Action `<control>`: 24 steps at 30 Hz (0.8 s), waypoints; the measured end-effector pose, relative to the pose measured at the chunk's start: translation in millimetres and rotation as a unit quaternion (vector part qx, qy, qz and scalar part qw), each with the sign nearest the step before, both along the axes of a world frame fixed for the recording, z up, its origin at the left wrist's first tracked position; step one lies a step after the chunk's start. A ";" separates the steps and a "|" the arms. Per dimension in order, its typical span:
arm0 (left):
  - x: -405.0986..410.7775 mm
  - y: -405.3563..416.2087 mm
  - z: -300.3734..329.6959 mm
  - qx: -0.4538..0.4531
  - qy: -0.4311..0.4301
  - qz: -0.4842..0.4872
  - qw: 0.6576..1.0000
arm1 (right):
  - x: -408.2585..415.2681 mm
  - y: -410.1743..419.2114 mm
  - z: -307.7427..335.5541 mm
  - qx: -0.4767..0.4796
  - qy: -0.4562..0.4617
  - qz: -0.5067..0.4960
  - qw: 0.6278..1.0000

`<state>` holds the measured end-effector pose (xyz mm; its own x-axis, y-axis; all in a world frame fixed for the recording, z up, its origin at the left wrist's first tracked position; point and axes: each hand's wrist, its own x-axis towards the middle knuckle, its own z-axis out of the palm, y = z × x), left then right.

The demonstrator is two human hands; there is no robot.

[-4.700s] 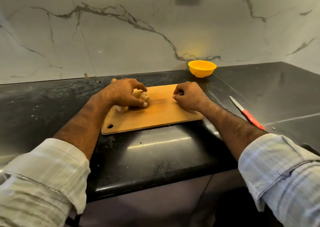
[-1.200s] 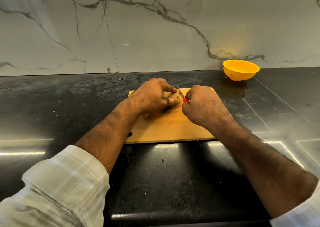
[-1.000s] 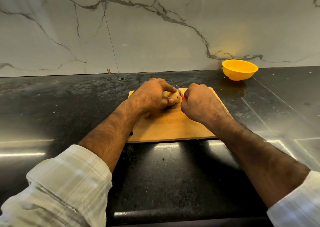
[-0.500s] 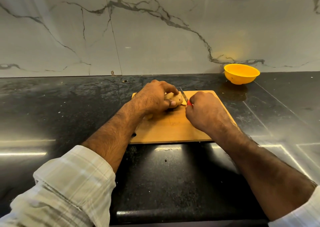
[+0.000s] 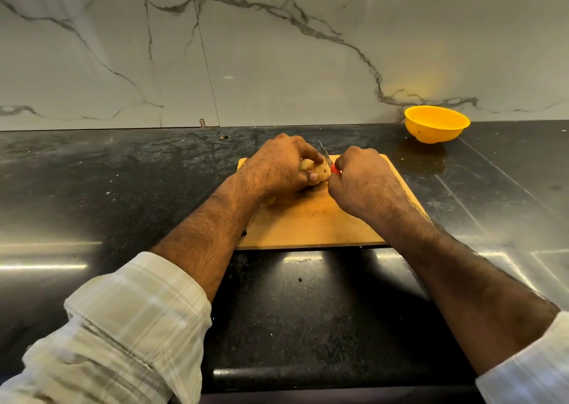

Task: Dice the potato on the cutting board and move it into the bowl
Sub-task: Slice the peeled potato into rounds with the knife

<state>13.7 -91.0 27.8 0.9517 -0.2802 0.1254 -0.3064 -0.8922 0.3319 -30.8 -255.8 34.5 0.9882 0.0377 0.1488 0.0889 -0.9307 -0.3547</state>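
Wooden cutting board [image 5: 311,222] on black desk [image 5: 308,311], left hand [image 5: 277,168] gripping potato [image 5: 318,172] on board's far part, right hand [image 5: 360,179] clamped on red-handled knife [image 5: 326,157], blade against potato, yellow bowl [image 5: 435,125] well apart, far right.

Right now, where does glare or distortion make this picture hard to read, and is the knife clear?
Head view: bright streaks of glare lie on the black counter at both sides; the wide-angle lens bends the counter's back edge. The knife shows only a thin blade tip and a bit of red handle between the left hand and right hand; the yellow bowl is sharp.
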 end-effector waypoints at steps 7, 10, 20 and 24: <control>-6.1 -4.0 6.1 0.013 -0.004 0.005 1.000 | -3.6 -7.8 -3.8 0.021 0.029 -0.003 0.999; -7.7 -2.9 8.4 0.012 0.000 -0.001 1.000 | -3.4 -2.7 -7.1 0.005 0.029 -0.003 1.000; -4.4 1.2 5.3 -0.018 0.005 0.002 1.000 | -15.3 -6.9 -10.1 -0.033 0.063 -0.007 0.997; -5.8 3.8 3.3 -0.031 0.002 -0.002 1.000 | -13.9 -8.6 -3.0 -0.029 0.005 -0.004 1.000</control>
